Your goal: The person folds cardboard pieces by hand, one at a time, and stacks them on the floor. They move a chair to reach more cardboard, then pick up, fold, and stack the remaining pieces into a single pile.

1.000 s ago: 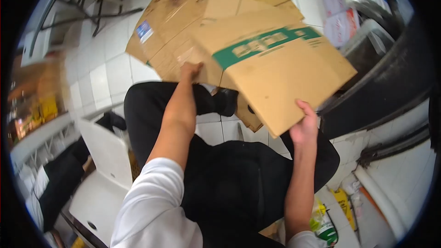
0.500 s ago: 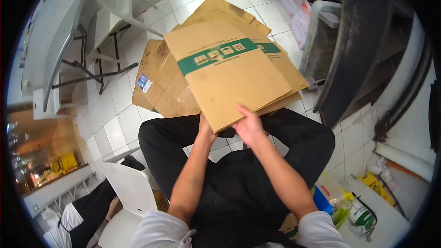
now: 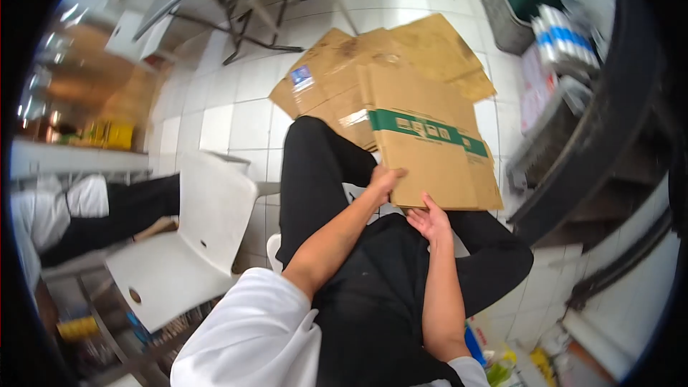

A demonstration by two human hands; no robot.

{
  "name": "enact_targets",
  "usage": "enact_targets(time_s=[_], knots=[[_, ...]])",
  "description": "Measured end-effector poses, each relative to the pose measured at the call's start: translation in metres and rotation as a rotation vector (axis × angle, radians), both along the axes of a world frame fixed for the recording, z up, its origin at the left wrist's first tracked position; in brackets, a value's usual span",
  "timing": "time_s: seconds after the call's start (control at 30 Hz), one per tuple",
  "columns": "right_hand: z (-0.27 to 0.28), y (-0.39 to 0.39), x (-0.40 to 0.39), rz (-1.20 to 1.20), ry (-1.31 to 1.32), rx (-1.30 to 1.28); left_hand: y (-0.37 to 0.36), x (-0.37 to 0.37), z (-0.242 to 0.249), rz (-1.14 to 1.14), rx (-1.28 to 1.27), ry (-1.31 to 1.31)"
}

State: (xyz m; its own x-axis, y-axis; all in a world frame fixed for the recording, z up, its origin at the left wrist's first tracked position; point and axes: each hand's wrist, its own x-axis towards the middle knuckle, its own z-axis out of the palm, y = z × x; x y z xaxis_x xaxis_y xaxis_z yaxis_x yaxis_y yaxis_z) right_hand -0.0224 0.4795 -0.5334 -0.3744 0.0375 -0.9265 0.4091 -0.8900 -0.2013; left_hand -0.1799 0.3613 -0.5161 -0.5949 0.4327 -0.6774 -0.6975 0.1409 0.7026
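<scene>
Both hands grip the near edge of a flattened cardboard box [image 3: 430, 158] with a green printed band, which sits just right of the frame's centre and slopes away from the person's lap toward the floor. The left hand [image 3: 385, 180] is closed over the box's lower left corner, fingers curled round the edge; the right hand [image 3: 430, 221] pinches the bottom edge from beneath, thumb on top, fingers largely hidden under the board. To handle the sheet well, the two grips probably want to sit wider apart along that near edge, since held this close together the far end can swing or sag; keeping the board flat and low should help it slide squarely. The far half of the box overlaps a spread of other flattened cartons [image 3: 344, 79] lying on the white tiled floor [image 3: 236, 122] in the upper middle of the frame. A white plastic chair [image 3: 193, 236] stands at lower left, beside another seated person's dark trouser leg [image 3: 136, 204], and stacked crates and packages [image 3: 552, 43] crowd the upper right.
</scene>
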Motion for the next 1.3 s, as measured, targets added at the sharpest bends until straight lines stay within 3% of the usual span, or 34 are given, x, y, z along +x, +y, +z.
enact_targets(time_s=[0.03,0.1,0.13,0.2,0.27,0.43,0.5,0.53,0.57,0.63,0.7,0.73,0.77,0.83,0.87,0.9,0.93,0.97,1.0,1.03,1.07,1.1,1.13,1.2,1.27,1.3], knots=[[0.007,-0.003,-0.004,0.043,0.016,0.011,0.004,0.001,0.005,-0.017,-0.034,0.05],[0.02,-0.001,-0.002,-0.303,-0.151,0.104,0.011,0.007,0.009,-0.044,-0.048,0.206],[0.009,0.006,0.005,-0.278,-0.147,0.123,0.012,0.01,0.009,-0.015,-0.035,0.206],[-0.043,0.035,0.019,-0.54,0.367,0.13,0.011,0.014,0.045,-0.128,-0.032,0.439],[-0.042,0.047,0.012,-0.538,0.433,0.124,0.004,0.024,0.086,-0.215,-0.075,0.634],[-0.023,0.061,-0.015,-0.428,0.615,0.137,-0.039,0.034,0.191,-0.223,0.046,0.681],[0.033,0.052,-0.04,-0.278,0.991,0.138,-0.058,0.046,0.212,-0.201,0.016,0.76],[0.02,0.071,-0.047,-0.226,1.161,0.082,-0.07,0.048,0.235,-0.17,0.089,0.69],[0.056,0.065,-0.06,-0.151,1.383,-0.154,-0.075,0.049,0.243,-0.033,0.156,0.77],[0.098,0.078,-0.069,-0.222,1.216,0.034,-0.081,0.031,0.262,0.108,0.199,0.893],[0.148,0.067,-0.08,-0.268,1.157,0.108,-0.087,0.007,0.287,0.415,0.34,0.939],[0.159,0.065,-0.08,-0.317,1.065,0.213,-0.088,0.003,0.284,0.389,0.343,0.945],[0.151,0.07,-0.083,-0.376,0.915,0.256,-0.085,0.001,0.277,0.394,0.293,0.942],[0.102,0.073,-0.079,-0.288,0.978,0.049,-0.077,0.0,0.254,0.366,0.257,0.852],[0.041,0.073,-0.067,-0.329,0.858,0.068,-0.07,0.002,0.225,0.372,0.218,0.788],[0.022,0.046,-0.056,-0.486,0.562,0.227,-0.062,0.004,0.184,0.379,0.18,0.723],[-0.028,0.024,-0.032,-0.525,0.471,0.292,-0.059,0.002,0.124,0.326,0.049,0.648],[-0.062,0.002,-0.004,-0.514,0.355,0.325,-0.056,0.001,0.085,0.185,-0.25,0.507],[-0.102,0.004,0.014,-0.523,0.251,0.158,-0.045,-0.013,0.039,-0.038,-0.531,0.469],[-0.066,0.002,-0.009,-0.637,-0.102,0.284,-0.03,-0.029,-0.03,0.092,-0.598,0.327],[-0.053,0.003,-0.017,-0.699,-0.101,0.296,-0.038,-0.059,-0.117,0.42,0.031,-0.145],[-0.049,0.006,-0.02,-0.527,-0.214,0.562,-0.037,-0.048,-0.058,0.343,0.02,-0.119],[-0.051,0.011,-0.014,-0.314,-0.338,0.814,-0.041,-0.04,-0.03,0.259,-0.048,-0.158],[-0.062,0.025,0.0,-0.409,-0.195,0.736,-0.038,-0.03,-0.007,0.159,0.173,-0.098],[-0.041,0.034,0.003,-0.613,0.053,0.398,-0.023,-0.02,0.063,0.014,0.234,-0.09],[-0.045,0.035,0.001,-0.627,0.056,0.423,-0.015,-0.02,0.071,-0.025,0.262,-0.074]])
